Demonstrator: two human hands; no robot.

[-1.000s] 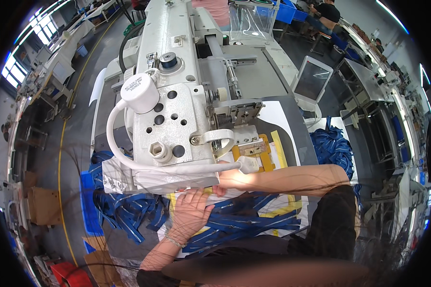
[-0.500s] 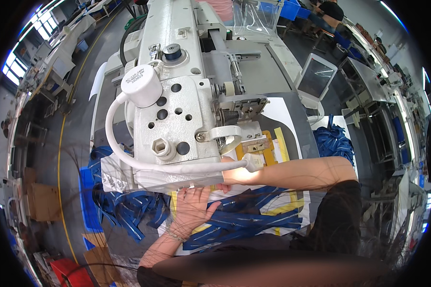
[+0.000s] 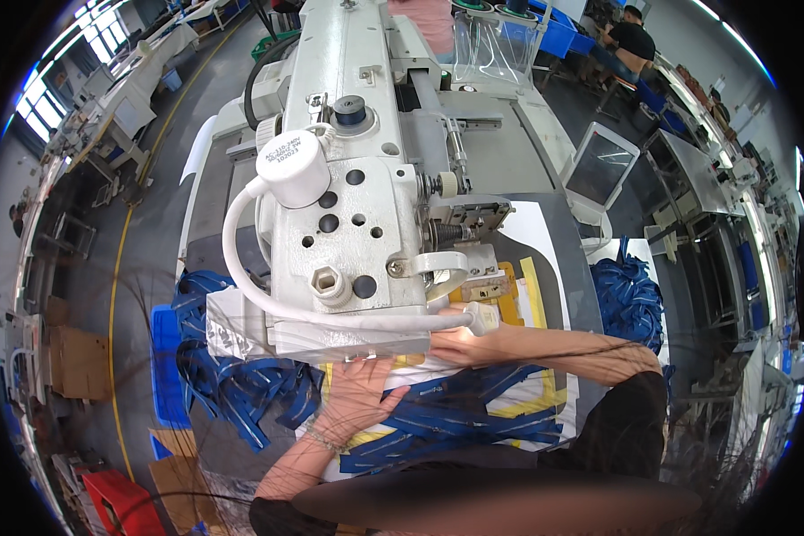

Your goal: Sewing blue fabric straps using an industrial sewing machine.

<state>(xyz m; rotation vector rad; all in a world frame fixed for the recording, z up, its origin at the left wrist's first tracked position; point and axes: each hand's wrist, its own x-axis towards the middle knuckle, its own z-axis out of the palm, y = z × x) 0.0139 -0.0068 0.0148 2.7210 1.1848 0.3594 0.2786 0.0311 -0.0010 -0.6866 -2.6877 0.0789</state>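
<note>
A large white sewing machine head (image 3: 344, 241) stands right in front of me and hides the work under it. My left hand (image 3: 357, 397) lies palm down at its front edge, thumb spread, fingers stretched out with their tips under the head. Just right of it, my right hand (image 3: 456, 347) reaches in at the head's lower right corner; its fingertips are hidden, and whether they hold anything does not show. Blue zipper-like strips (image 3: 456, 402) lie in front of both hands, over a white board with yellow edging (image 3: 545, 393).
A tangled pile of blue strips (image 3: 246, 393) lies left of the machine, by a blue bin (image 3: 165, 375). More strips (image 3: 630, 295) are heaped at the right. A tilted screen (image 3: 603, 161) stands beyond them. Cardboard (image 3: 79, 362) and a red container (image 3: 125, 505) are on the floor.
My right hand has drawn back from under the machine head toward me, and its forearm sits lower. My left hand stays nearly in place. The whole view has shifted slightly.
</note>
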